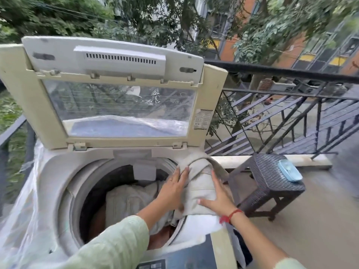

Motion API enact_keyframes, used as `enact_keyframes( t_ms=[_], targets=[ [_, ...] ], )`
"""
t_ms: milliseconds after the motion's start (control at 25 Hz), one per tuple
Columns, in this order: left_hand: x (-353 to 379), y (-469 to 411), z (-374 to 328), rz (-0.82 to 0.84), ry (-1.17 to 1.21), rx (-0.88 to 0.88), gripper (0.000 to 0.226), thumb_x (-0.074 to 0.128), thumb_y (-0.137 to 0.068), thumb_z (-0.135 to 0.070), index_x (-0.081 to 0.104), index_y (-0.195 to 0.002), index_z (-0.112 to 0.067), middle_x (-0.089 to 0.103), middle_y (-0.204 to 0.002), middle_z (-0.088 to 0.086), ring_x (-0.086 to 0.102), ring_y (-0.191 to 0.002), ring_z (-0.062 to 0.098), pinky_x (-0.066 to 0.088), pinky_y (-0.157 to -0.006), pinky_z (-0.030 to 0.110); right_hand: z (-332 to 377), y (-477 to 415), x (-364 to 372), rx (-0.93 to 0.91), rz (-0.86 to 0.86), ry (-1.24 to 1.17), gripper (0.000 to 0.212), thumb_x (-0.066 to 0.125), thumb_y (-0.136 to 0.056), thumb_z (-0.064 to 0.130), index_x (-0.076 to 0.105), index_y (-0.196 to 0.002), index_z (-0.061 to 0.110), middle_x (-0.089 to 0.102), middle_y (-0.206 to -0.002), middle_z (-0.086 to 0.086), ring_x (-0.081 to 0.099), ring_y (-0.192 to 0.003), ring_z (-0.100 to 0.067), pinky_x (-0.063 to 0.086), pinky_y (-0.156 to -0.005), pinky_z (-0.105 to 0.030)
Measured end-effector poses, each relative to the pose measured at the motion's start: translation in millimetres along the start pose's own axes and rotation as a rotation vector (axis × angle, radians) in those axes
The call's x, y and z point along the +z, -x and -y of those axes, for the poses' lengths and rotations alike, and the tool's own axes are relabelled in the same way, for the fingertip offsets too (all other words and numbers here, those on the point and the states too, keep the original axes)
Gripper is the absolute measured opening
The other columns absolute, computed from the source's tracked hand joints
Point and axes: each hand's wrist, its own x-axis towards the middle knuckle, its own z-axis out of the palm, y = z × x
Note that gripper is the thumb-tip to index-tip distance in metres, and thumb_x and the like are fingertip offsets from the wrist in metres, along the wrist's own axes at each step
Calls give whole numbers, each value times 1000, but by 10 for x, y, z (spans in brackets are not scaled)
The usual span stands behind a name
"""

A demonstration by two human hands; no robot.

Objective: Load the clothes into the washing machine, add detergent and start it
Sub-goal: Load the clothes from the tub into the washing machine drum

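Washing machine [56,171] stood at frame centre, lid [23,90] raised upright. Beige garment [202,183] lay draped over the drum's right rim, partly inside. Left hand [173,186] and right hand [217,199] pressed flat on it, each grip wide, fingers straight, clasping nothing. More clothes [124,200] lay in the drum. Wicker stool [266,171] stood at right, a blue object [290,170] on top.

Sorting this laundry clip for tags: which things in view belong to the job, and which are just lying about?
Job: washer; its raised lid; beige garment over the rim, with left hand and right hand on it; clothes in the drum.
Lying about: stool; blue box on it, use unclear; railing; plastic cover.
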Motion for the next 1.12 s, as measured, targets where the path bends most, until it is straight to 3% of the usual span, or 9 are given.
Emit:
enact_keyframes(
  t_ms=[200, 320, 520, 680, 800, 920, 1000, 1040, 1120],
  targets=[
    [155, 109, -85, -242, 139, 4, 87, 59, -74, -4, 15, -145, -28, 40, -140, 5, 50, -116, 31, 44, -87, 36, 175, 130, 66, 63, -261, 425, 54, 60, -84, 38, 38, -133, 33, 44, -122, -4, 54, -107, -32, 46, -81, -37],
    [137, 184, -48, -288, 277, 45, 93, 55, -77, -14, -6, -143, -38, 50, -135, 7, 53, -115, 28, 47, -88, 37, 338, 208, -33, -15, -293, 607, 34, 55, -88, 30, 42, -119, 33, 49, -116, -3, 61, -93, -31, 44, -66, -34],
    [-182, 457, 192, -270, 490, 233, 118, 75, -67, -39, -10, -148, -26, 15, -152, -2, 17, -140, 8, 23, -114, 25, 1035, 305, -129, -308, -433, 455, 18, 59, -85, 19, 55, -101, 25, 54, -99, -4, 61, -71, -32, 39, -52, -33],
    [-736, 723, 401, -757, 671, 127, 78, 63, -73, -13, 29, -143, -14, 48, -137, 4, 49, -121, 8, 38, -97, 14, 1710, 279, 56, -559, -444, 26, 34, 57, -76, 8, 56, -105, 24, 54, -98, 0, 54, -84, -17, 45, -68, -31],
    [-1181, 1038, 914, -923, 254, 88, 78, 56, -59, 2, 47, -134, -18, 56, -124, -1, 56, -106, 14, 48, -82, 23, 1767, 138, 409, -663, -393, 302, 41, 56, -79, 12, 47, -116, 28, 53, -104, -2, 59, -78, -24, 51, -61, -36],
    [-1046, 1154, 1381, -536, -397, -117, 87, 70, -61, -2, 42, -136, -35, 52, -128, 4, 59, -104, 28, 54, -73, 39, 1452, -16, 748, -440, 38, 799, 37, 50, -89, 13, 47, -125, 21, 52, -117, -10, 61, -96, -35, 52, -77, -43],
    [-643, 1198, 1459, 193, -432, -249, 70, 62, -81, -13, 34, -142, -33, 42, -140, 6, 49, -122, 29, 47, -92, 38, 1273, -5, 812, -282, 480, 991, 36, 53, -88, 18, 54, -123, 16, 55, -124, -12, 57, -111, -33, 47, -88, -39],
    [-400, 1205, 1476, 564, -369, -257, 60, 57, -87, -17, 36, -142, -27, 41, -142, 7, 45, -125, 29, 43, -98, 36, 1222, 23, 787, -257, 574, 970, 36, 54, -87, 21, 55, -122, 16, 56, -125, -12, 55, -114, -30, 45, -90, -36],
    [-55, 1260, 1494, 977, -303, -298, 49, 52, -91, -27, 45, -137, -12, 47, -139, 13, 47, -122, 32, 40, -102, 37, 1190, 54, 690, -262, 577, 778, 36, 54, -87, 25, 53, -123, 18, 56, -127, -8, 52, -117, -27, 42, -91, -32]
  ],
)
